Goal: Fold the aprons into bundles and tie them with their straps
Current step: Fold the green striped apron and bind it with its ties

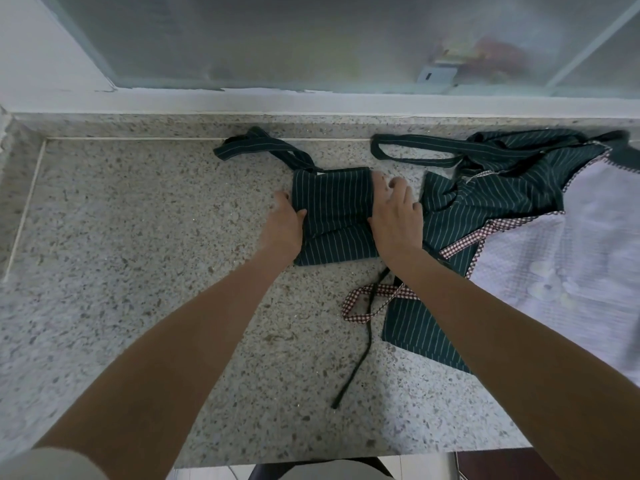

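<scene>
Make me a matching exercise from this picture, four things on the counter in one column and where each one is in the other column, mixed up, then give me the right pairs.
Things:
1. folded striped bundle
2. white apron
3. checked strap
4. loose striped strap

Places:
A. far right of the counter
B. between the left hand and right hand
C. behind the bundle, toward the window ledge
D. looped on the counter nearer the person, under the right forearm

Pairs: 1-B, 2-A, 3-D, 4-C
</scene>
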A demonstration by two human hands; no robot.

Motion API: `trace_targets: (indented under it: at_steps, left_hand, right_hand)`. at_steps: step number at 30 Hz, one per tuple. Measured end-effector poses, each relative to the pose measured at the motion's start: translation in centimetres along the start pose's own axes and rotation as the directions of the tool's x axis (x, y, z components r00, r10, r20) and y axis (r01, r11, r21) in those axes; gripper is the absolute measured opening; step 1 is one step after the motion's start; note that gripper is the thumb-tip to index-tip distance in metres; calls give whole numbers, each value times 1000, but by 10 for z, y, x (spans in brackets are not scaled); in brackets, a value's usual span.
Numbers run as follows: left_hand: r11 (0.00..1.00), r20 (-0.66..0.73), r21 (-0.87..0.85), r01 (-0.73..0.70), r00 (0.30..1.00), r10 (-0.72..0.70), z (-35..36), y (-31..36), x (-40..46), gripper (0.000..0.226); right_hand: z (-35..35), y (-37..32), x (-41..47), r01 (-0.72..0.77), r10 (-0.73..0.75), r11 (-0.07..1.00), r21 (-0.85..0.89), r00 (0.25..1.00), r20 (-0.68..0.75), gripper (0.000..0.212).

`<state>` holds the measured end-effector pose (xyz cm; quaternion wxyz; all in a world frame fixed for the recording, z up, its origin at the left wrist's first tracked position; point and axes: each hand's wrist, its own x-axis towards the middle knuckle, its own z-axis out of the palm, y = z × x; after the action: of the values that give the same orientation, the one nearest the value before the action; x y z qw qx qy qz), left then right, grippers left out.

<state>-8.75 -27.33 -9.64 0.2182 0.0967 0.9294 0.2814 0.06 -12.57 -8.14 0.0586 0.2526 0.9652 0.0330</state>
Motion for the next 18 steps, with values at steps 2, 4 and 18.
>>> trace_targets:
  at_steps: [2,4,18]
  left_hand:
    - [997,-27,66,-30,999,31,-2,1,-5,44]
    - [952,-95,278,-132,982,164,-3,-2,-12,51]
    - [625,383,595,-506,861,333,-9,-13,9,117]
  right_hand:
    - [-2,1,-2,113,-112,993,21,993,-43,85]
    - [-5,3,-5,200,-196,975,100,979,-52,70]
    - [-12,28,22,452,-428,890,64,778,460,122]
